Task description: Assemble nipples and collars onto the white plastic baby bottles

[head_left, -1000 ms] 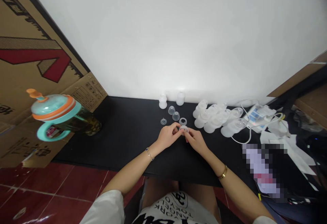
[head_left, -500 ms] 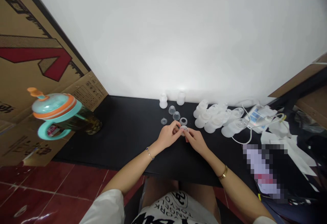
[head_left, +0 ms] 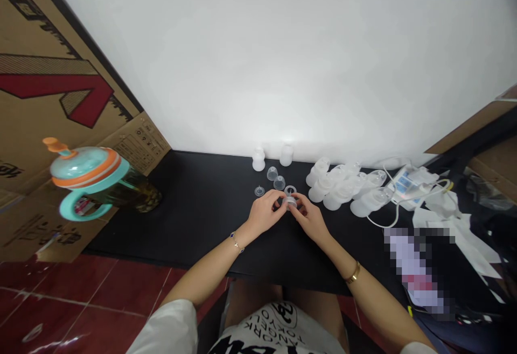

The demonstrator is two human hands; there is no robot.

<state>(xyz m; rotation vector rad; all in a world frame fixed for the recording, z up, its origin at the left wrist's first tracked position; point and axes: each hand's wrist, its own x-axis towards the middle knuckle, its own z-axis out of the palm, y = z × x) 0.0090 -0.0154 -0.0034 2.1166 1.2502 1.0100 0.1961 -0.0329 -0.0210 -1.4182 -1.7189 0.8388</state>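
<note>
both hands (head_left: 288,211) slightly farther forward now

cup: teal-orange lidded sippy cup (head_left: 91,179), left table edge
box: cardboard box (head_left: 48,90) behind cup
bottles: white bottle cluster (head_left: 343,187), right, lying
cable: white cable (head_left: 393,203) beside bottles

On the table (head_left: 202,208), a lidded mug (head_left: 97,181) stands far left. Bottles (head_left: 343,189) lie right of centre. Two small bottles (head_left: 272,157) stand behind against the wall.
</note>
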